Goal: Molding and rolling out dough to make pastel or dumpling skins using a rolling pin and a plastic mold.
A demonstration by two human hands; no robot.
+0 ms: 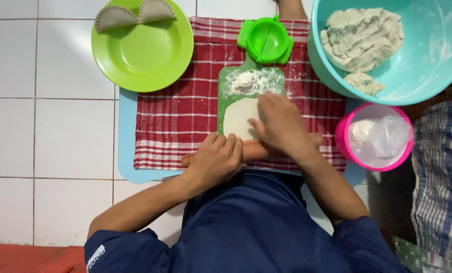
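While both press the wooden rolling pin (251, 150) | left hand (217, 157) curled over it | right hand (281, 124) flat, fingers touching dough (238, 117)

It looked like a home kitchen floor — white ceramic tiles (59, 136) carried a red checked cloth (180, 111), a green plastic plate (142, 55) with folded dumplings (135, 15), and a turquoise bowl (438, 60) of dough (362, 38) — plain domestic cooking gear.

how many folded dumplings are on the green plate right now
2. Both folded dumplings lie at the far rim of the green plate: one at its left, the other beside it at right, tips touching. No others show.
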